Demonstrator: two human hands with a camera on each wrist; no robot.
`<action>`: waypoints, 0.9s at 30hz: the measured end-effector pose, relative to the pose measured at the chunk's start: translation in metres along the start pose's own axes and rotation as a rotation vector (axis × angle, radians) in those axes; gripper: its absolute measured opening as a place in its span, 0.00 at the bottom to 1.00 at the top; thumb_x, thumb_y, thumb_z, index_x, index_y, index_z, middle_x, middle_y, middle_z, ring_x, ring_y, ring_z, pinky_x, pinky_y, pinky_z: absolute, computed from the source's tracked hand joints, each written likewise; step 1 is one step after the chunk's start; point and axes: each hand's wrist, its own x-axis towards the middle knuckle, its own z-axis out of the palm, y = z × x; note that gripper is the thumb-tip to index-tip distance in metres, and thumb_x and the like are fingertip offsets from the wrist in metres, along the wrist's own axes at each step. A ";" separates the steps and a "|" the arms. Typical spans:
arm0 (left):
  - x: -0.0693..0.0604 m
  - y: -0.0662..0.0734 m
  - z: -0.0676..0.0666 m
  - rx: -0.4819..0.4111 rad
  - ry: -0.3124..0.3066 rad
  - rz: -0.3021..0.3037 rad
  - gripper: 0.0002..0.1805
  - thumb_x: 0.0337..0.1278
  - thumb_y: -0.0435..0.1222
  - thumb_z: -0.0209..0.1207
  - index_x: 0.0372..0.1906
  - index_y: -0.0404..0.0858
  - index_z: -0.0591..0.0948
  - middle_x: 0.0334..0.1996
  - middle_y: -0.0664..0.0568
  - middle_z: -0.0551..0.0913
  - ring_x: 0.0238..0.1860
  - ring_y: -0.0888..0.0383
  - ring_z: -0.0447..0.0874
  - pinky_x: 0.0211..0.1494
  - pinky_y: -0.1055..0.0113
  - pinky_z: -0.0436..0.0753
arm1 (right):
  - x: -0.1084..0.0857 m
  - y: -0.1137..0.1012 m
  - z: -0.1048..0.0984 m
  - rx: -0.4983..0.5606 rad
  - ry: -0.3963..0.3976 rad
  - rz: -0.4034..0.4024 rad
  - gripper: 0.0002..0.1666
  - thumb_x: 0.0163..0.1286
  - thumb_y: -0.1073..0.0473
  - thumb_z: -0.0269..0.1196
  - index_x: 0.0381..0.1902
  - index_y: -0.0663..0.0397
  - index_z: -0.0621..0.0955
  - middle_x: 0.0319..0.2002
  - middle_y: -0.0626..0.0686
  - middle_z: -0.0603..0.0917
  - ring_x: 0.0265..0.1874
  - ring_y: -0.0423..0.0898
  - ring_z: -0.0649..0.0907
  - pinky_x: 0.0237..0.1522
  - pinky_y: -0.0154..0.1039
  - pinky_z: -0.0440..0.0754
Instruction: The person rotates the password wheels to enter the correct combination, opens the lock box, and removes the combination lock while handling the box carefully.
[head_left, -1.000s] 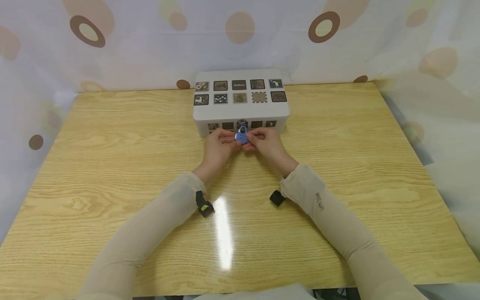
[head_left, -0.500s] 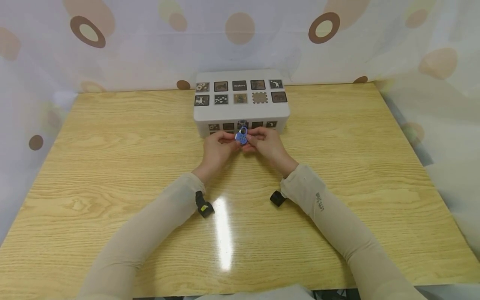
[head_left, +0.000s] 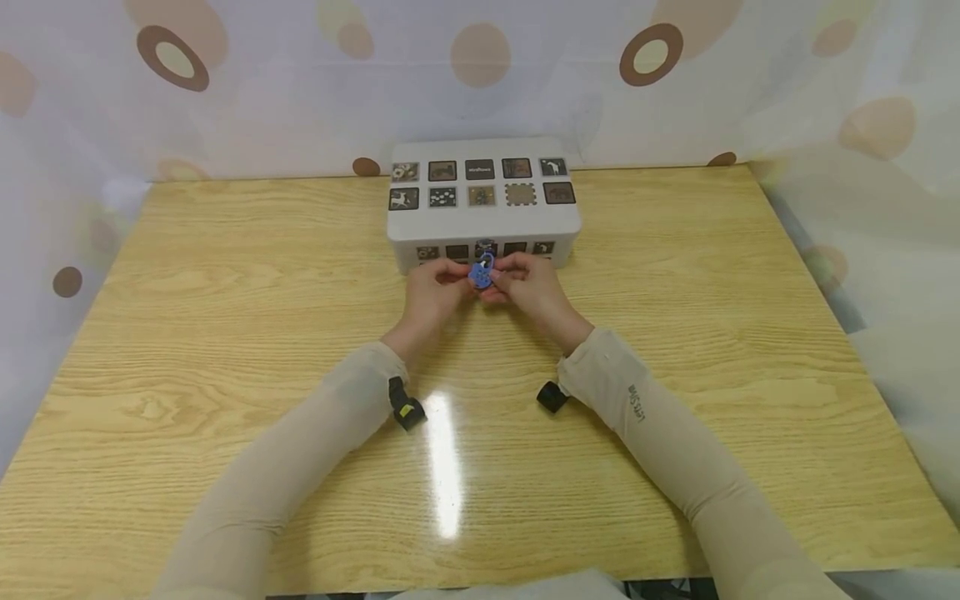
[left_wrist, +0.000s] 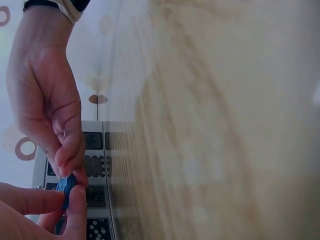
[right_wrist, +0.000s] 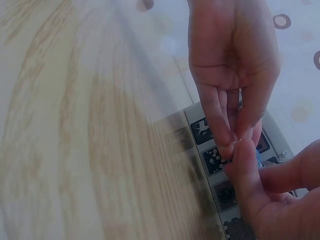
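Observation:
A small blue padlock is held at the front of a white box. My left hand pinches its left side between thumb and fingers. From the other side, my right hand grips it with thumb and fingertips. The padlock's shackle points up toward the metal clasp on the box front; whether it passes through the clasp I cannot tell. In the left wrist view the blue padlock body shows between the fingertips of both hands. Fingers mostly cover it in the right wrist view.
The box stands near the back of a wood-grain table, with small dark picture squares on its lid and front. Behind it hangs a white curtain with brown circles. A black wrist camera hangs from the left sleeve, another from the right.
The padlock has tilted and shifted slightly left between the fingers. Both hands have kept hold of it and barely moved. The box stays in place.

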 end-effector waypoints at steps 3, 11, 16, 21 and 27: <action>0.003 0.000 -0.002 0.017 -0.019 0.009 0.10 0.52 0.23 0.63 0.41 0.26 0.82 0.42 0.37 0.84 0.41 0.51 0.82 0.44 0.71 0.80 | 0.000 0.000 0.000 0.006 -0.003 0.003 0.10 0.69 0.75 0.54 0.46 0.77 0.72 0.35 0.65 0.81 0.21 0.42 0.84 0.37 0.40 0.87; 0.008 0.001 -0.006 -0.076 -0.047 -0.042 0.10 0.53 0.20 0.60 0.42 0.24 0.79 0.44 0.35 0.82 0.40 0.50 0.82 0.47 0.64 0.85 | -0.007 -0.006 -0.012 -0.443 0.152 -0.329 0.13 0.70 0.61 0.61 0.36 0.70 0.82 0.25 0.59 0.83 0.19 0.40 0.79 0.23 0.30 0.79; 0.009 0.000 -0.007 -0.091 -0.036 -0.041 0.10 0.53 0.20 0.59 0.42 0.24 0.79 0.43 0.35 0.82 0.35 0.56 0.80 0.43 0.70 0.84 | 0.001 -0.020 -0.037 -0.646 0.465 -0.709 0.13 0.70 0.62 0.59 0.44 0.69 0.81 0.40 0.65 0.78 0.39 0.57 0.77 0.41 0.44 0.75; 0.009 0.000 -0.007 -0.139 -0.036 -0.047 0.10 0.55 0.19 0.57 0.43 0.23 0.78 0.41 0.36 0.81 0.33 0.58 0.79 0.39 0.71 0.84 | 0.014 -0.031 -0.062 -0.720 0.325 -0.495 0.28 0.73 0.57 0.55 0.66 0.68 0.68 0.69 0.66 0.61 0.69 0.59 0.62 0.70 0.50 0.61; 0.006 0.002 -0.003 -0.341 -0.096 -0.163 0.13 0.62 0.19 0.51 0.51 0.23 0.72 0.40 0.40 0.76 0.41 0.40 0.83 0.46 0.59 0.86 | 0.017 -0.031 -0.068 -0.745 0.223 -0.359 0.33 0.76 0.52 0.52 0.70 0.68 0.62 0.72 0.63 0.58 0.72 0.54 0.57 0.73 0.43 0.55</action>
